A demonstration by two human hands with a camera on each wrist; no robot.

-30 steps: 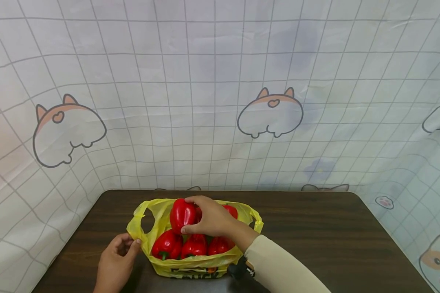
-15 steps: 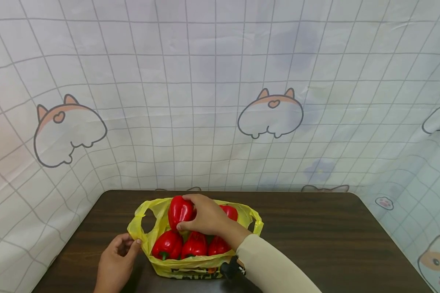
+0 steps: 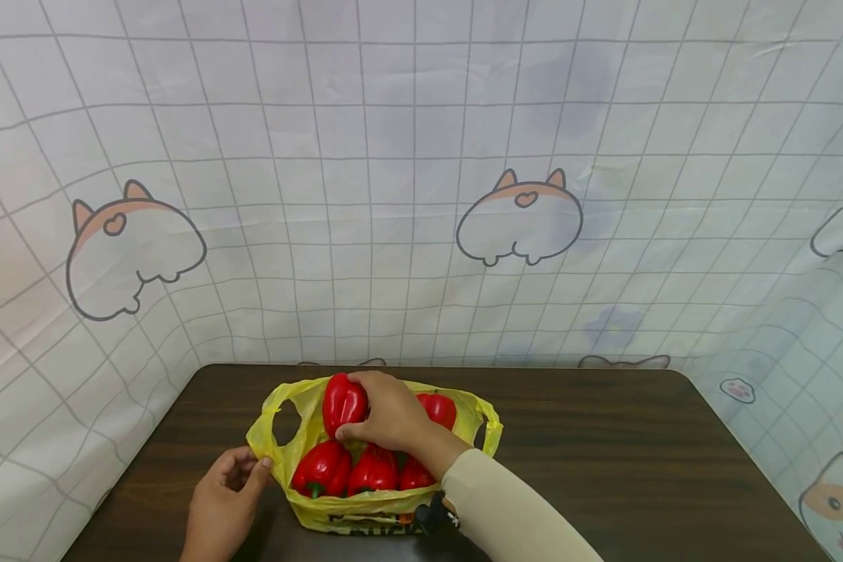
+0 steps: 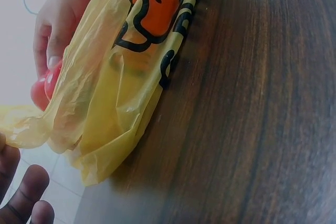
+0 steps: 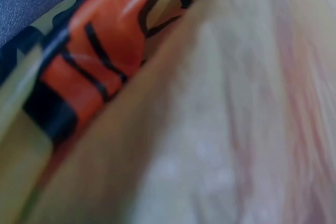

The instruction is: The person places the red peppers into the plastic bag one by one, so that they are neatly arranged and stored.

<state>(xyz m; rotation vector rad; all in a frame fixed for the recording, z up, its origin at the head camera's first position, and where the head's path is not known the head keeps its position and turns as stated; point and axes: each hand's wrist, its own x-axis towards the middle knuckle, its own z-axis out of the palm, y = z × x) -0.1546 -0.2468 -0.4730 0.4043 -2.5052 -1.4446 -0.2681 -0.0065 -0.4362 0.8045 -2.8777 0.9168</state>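
A yellow plastic bag [image 3: 351, 515] with black and orange print stands at the table's front, its mouth spread wide. Inside it, red bell peppers [image 3: 321, 468] lie in a front row, and another bell pepper [image 3: 439, 409] shows at the back right. My right hand [image 3: 393, 414] holds a red bell pepper [image 3: 344, 404] at the bag's back left, fingers over its top and thumb low on its side. My left hand [image 3: 225, 496] pinches the bag's left handle edge between thumb and fingers. In the right wrist view the bag's printed side [image 5: 105, 40] fills the picture, hiding that hand.
The dark wooden table [image 3: 604, 468] extends to both sides of the bag. Behind it hangs a white grid-patterned cloth [image 3: 365, 195] with cartoon animals. A black device [image 3: 432, 517] on the right wrist overlaps the bag's front right corner.
My right hand has shifted slightly left and back with the bell pepper, uncovering more of the back-right pepper. The left hand keeps its place on the bag.
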